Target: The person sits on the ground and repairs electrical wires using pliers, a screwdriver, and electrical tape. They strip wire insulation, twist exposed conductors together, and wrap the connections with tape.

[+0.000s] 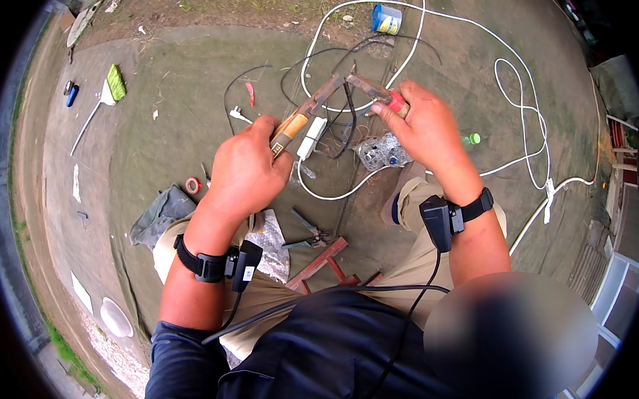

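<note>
The largest thing is the dark green ground sheet (186, 77), which covers most of the floor below the person. A long white cable (423, 11) makes wide loops over it. The black cable (348, 98) is smaller; it hangs in front of the person, its upper part at the place where the two arms of the rusty tool (323, 94) meet. These arms are spread like a wide V; I cannot tell if they belong to one tool or to two.

The left hand (246, 163) has its fingers closed around the orange handle (293, 127). The right hand (427, 123) has its fingers wrapped around the red handle (399, 103), with the thumb along it.

Between the knees lies a red metal frame (319, 264), and near the right foot a shiny crumpled clump (383, 152). Smaller are the pliers (307, 232), the white power strip (311, 138), and the tape roll (193, 185).

As I judge, the work on the cable is only partly done: the tool is placed at it, but no finished cut can be seen there. Much dark cable lies loose and seems whole, so probably most remains.
</note>
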The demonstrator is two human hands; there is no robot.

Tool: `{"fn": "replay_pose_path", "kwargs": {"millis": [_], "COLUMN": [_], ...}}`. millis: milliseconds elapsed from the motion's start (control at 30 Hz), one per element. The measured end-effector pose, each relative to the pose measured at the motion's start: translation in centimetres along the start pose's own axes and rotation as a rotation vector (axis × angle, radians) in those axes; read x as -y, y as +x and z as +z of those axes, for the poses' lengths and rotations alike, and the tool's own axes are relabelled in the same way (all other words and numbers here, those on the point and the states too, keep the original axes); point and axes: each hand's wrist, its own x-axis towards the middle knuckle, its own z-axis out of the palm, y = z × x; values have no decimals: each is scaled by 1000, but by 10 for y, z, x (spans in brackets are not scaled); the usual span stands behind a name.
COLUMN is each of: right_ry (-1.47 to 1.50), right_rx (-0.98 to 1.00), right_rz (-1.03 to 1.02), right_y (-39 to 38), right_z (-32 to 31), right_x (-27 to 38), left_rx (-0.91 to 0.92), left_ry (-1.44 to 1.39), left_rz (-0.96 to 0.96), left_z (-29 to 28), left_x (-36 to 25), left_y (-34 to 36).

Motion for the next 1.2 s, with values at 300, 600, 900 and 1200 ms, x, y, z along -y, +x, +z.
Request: {"fn": "replay_pose_path", "kwargs": {"millis": [300,600,900,1200], "right_ry": [-112,-55,-79,-152], "right_rx": [-156,-212,-243,-318], "right_rz": [-141,-46,91,388], "right_y": [0,-1,-1,-11], "right_z": [-2,-15,-34,-57], "right_x": [-7,-30,-53,-90], "left_rx": [-12,-40,-157,-310], "left_ry": [-23,-24,76,112], "left_rz": [57,-2,-85,-267], "left_z": [-12,-23,-51,-74], "left_x": [2,19,45,98], "left_y": [-8,-18,-17,-38]}}
